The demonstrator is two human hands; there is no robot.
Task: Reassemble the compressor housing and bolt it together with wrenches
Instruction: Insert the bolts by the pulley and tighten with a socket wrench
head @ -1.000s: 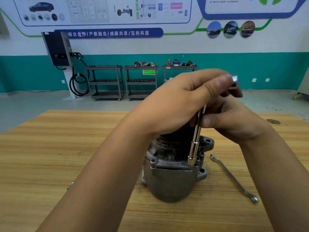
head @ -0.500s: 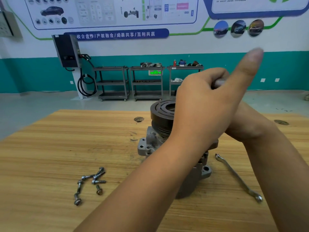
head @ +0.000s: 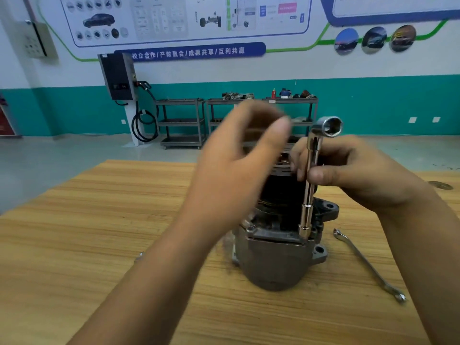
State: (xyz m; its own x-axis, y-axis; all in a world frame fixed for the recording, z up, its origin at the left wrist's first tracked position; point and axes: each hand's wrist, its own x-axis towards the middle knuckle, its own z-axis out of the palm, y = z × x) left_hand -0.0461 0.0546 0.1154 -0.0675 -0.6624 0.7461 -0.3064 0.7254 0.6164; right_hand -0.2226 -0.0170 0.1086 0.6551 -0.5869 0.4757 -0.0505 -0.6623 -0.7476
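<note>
Compressor housing (head: 271, 262) is stood upright on the table (head: 74, 245). Before it the blurred left hand (head: 239, 170) is raised, its grip loosely parted. An upright socket wrench (head: 308, 195), seated on the housing's rim, is pinched by the right hand (head: 361, 175). A spanner (head: 368, 265) is laid just beside, rightward.

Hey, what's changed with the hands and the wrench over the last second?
The left hand let go of the top of the socket wrench and pulled away leftward. The right hand still pinches its shaft, socket seated on the compressor; the spanner lies unmoved.
</note>
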